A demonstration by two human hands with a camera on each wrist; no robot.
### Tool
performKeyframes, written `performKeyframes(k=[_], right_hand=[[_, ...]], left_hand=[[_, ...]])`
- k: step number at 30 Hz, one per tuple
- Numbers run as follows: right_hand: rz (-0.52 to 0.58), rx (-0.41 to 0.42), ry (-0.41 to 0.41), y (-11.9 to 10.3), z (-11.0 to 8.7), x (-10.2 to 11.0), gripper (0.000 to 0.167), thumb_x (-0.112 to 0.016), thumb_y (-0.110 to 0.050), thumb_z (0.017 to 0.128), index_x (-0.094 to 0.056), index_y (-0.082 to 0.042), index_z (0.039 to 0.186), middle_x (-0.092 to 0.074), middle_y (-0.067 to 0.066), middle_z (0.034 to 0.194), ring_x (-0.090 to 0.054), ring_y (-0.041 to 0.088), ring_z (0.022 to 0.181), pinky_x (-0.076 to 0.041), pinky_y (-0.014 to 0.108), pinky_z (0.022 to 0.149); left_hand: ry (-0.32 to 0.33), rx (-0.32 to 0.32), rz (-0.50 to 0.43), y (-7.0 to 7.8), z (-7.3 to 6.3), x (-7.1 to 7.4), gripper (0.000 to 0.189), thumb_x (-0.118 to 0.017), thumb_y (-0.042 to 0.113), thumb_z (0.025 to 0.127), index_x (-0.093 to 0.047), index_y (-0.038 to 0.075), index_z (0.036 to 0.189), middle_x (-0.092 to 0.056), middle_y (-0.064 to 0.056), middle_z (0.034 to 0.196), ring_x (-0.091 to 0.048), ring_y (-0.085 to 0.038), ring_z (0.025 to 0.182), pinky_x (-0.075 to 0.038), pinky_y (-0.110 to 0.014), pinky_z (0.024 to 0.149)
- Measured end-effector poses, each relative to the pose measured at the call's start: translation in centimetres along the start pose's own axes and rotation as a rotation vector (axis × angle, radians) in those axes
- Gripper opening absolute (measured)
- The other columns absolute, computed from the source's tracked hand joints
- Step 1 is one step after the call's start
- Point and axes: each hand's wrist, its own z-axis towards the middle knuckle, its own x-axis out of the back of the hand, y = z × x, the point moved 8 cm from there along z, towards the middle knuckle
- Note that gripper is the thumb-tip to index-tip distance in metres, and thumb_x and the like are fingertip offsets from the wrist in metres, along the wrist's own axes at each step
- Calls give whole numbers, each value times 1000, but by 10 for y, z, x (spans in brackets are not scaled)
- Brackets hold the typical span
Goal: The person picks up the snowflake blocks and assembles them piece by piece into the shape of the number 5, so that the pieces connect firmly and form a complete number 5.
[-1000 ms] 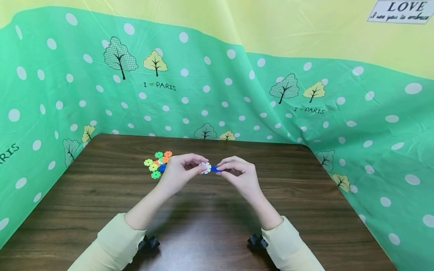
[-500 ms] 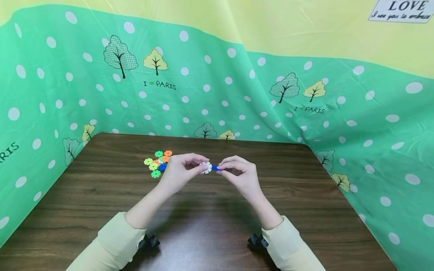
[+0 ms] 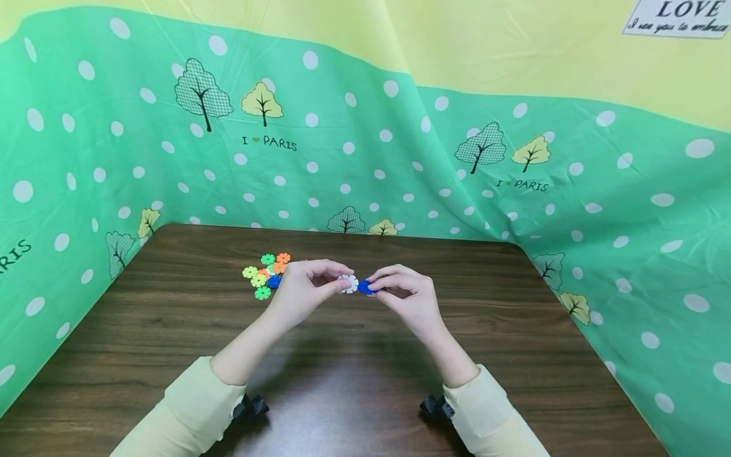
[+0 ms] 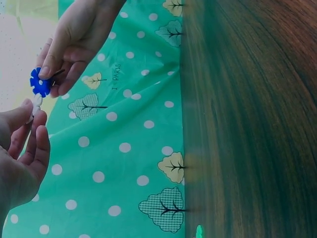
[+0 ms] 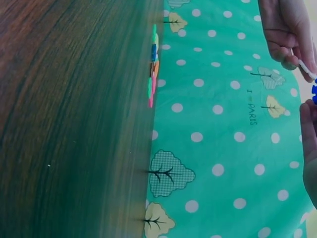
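Above the table, a white notched plastic snowflake disc (image 3: 350, 284) is pinched between thumb and fingers of my left hand (image 3: 308, 285). My right hand (image 3: 408, 295) pinches a blue snowflake disc (image 3: 364, 287) just to its right. In the left wrist view the blue disc (image 4: 38, 84) faces the camera, and the white disc (image 4: 37, 100) appears nearly edge-on, touching its rim. Whether their notches are locked together cannot be told. Fingers cover part of both discs. The right wrist view catches only a sliver of the blue disc (image 5: 315, 91) at its edge.
A loose cluster of snowflake discs (image 3: 258, 280) in green, orange, yellow and blue lies on the dark wooden table (image 3: 354, 381), left of and partly behind my left hand. A green dotted cloth (image 3: 388, 158) hangs around the table's back and sides.
The blue disc has turned from nearly edge-on to showing its flat face in the head view. My right hand has shifted very slightly right; the left hand barely moves.
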Motion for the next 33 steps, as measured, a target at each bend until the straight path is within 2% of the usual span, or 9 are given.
performKeyframes(k=[7, 12, 18, 27, 33], right_hand=[[14, 23, 9, -2, 0, 0, 10, -71, 11, 76, -72, 5, 84, -67, 19, 91, -66, 19, 85, -57, 33, 73], [-2, 15, 33, -1, 1, 0, 10, -72, 11, 76, -72, 4, 84, -67, 17, 91, -66, 18, 82, -58, 32, 67], [-45, 48, 44, -2, 0, -2, 13, -72, 10, 75, -73, 0, 84, -67, 12, 89, -66, 16, 80, -56, 25, 61], [-49, 58, 61, -12, 5, -6, 16, -71, 18, 71, -72, 5, 80, -67, 18, 84, -66, 12, 77, -55, 22, 60], [-55, 9, 63, -29, 9, -8, 9, -71, 17, 72, -70, 11, 78, -65, 22, 80, -65, 12, 76, -51, 17, 57]], left_hand=[[9, -11, -8, 3, -1, 1, 21, -78, 23, 78, -75, 13, 96, -73, 1, 87, -66, -10, 69, -56, -27, 63], [21, -15, -25, 2, -2, 1, 21, -78, 23, 77, -75, 13, 95, -73, 0, 86, -67, -10, 69, -56, -27, 63], [24, -39, -15, 4, -2, -1, 22, -78, 24, 77, -75, 12, 95, -73, 1, 82, -67, -10, 66, -56, -27, 60], [21, 7, -51, 2, 0, 0, 22, -77, 25, 79, -75, 11, 95, -71, 0, 76, -66, -25, 66, -54, -27, 56], [4, 34, -62, 1, 1, -2, 20, -78, 25, 78, -76, 11, 94, -72, 1, 75, -67, -16, 65, -53, -28, 55]])
